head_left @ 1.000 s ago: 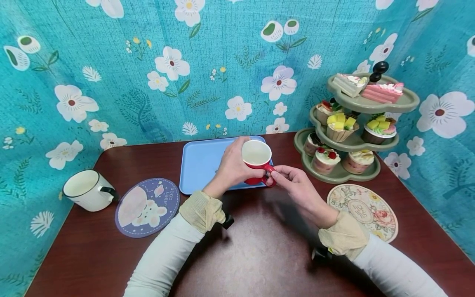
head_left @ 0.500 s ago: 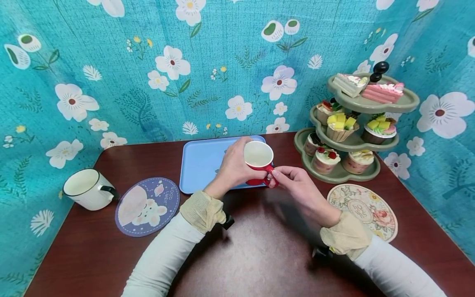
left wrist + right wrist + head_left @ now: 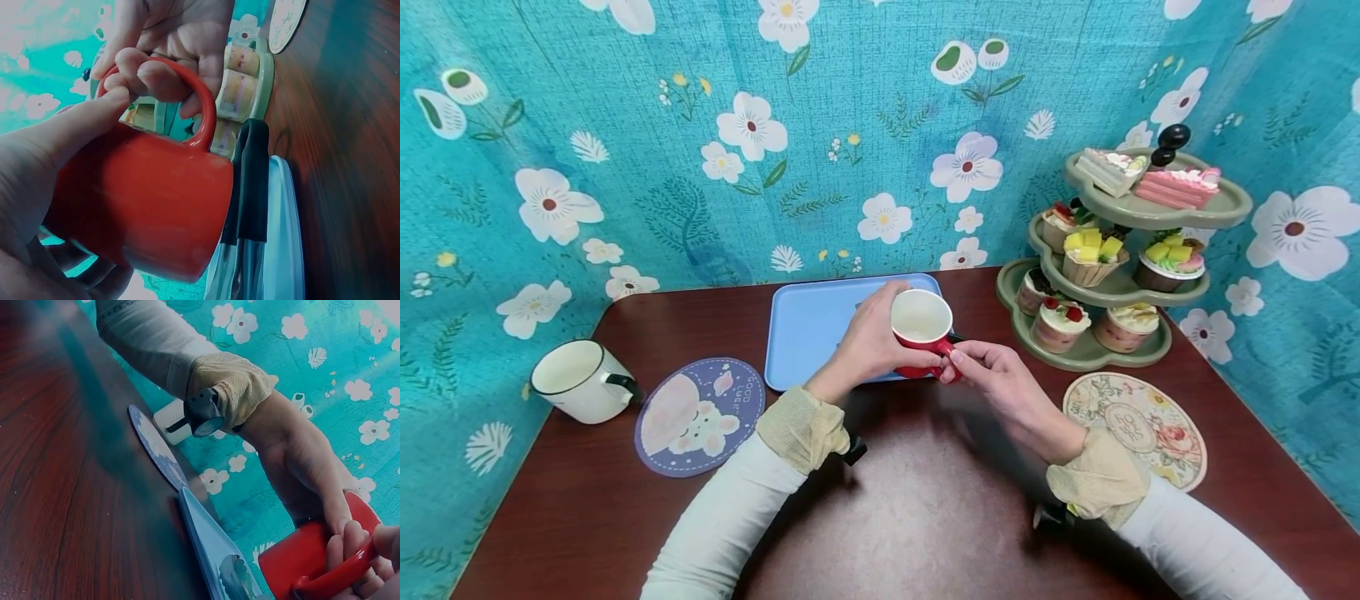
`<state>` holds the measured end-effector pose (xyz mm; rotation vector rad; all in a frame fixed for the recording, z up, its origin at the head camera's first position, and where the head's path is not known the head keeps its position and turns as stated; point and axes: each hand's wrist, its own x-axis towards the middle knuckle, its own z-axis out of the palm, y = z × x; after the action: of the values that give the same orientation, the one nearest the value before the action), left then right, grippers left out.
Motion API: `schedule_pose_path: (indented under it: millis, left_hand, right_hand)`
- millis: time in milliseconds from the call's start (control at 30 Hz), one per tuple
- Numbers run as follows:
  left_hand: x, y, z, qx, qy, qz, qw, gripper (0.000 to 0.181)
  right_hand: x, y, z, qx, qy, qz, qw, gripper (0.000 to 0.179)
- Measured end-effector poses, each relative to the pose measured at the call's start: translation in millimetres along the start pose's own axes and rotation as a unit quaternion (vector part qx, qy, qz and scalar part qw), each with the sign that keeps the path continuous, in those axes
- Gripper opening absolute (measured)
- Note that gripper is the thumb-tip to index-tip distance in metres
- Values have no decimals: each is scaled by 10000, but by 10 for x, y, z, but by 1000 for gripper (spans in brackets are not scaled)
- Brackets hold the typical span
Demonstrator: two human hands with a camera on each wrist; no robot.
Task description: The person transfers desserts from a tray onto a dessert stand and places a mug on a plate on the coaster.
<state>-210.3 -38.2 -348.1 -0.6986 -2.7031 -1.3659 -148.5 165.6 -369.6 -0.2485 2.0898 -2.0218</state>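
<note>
A red mug with a white inside (image 3: 922, 317) is held upright by both hands, overlapping the right part of the blue tray (image 3: 805, 333) in the head view. My left hand (image 3: 872, 337) grips the mug's body from the left, its thumb along the near side. At the handle, my right hand (image 3: 1011, 387) pinches with thumb and fingers, and some fingertips pass through the loop in the left wrist view. Tongs with black handles (image 3: 253, 181) lie on the tray beneath the mug; their scalloped metal ends (image 3: 236, 575) show in the right wrist view.
To the left stand a white mug (image 3: 583, 383) and a purple rabbit placemat (image 3: 700, 417). A floral round placemat (image 3: 1135, 425) lies at right, below a green three-tier stand (image 3: 1097, 357) bearing cakes and dessert cups. A flowered cloth (image 3: 820, 167) hangs behind the table.
The red mug has come down slightly in the head view, with both hands keeping their hold. The view itself has shifted a little; the other things have stayed put.
</note>
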Motion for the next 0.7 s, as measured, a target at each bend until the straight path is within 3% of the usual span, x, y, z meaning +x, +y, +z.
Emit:
schedule_pose_path:
  millis: [167,333,700]
  left_hand:
    - [-5,-50,-25,-136,-268,19,9995,97]
    - [-31,-138,-98,-97,-485,-27,9988,101]
    - [-254,-436,-448,347,-655,-36,9972,78]
  right_hand:
    - [-17,10,-36,29,12,139,9999,26]
    - [-32,23,-71,116,2,228,9997,17]
    - [-84,26,-151,300,-108,238,9992,20]
